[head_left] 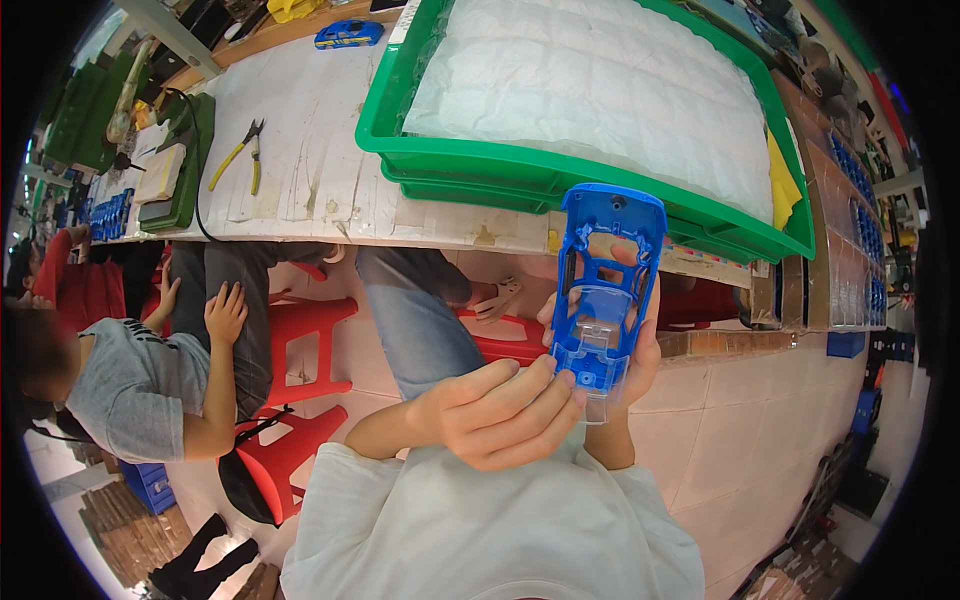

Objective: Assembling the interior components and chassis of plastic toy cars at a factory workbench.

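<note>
A blue toy car body shell (613,215) is held up in front of my chest, its hollow underside toward me. Around its right side and back, my right hand (643,352) is closed on it. A clear plastic window piece (592,318) lies inside the shell, and its clear end sticks out past the shell's near edge. There my left hand (505,412) pinches with bent fingers at the shell's lower left corner, gripping the clear piece. The fingertips partly hide the spot, so how firmly the piece sits in the shell is not visible.
Beyond my hands, a green plastic tray (470,160) lined with white padded sheeting (590,80) stands on the worktable. Yellow-handled pliers (240,160) and a blue toy car (348,35) lie to its left. A seated person (140,380) and red stools (305,350) are at left.
</note>
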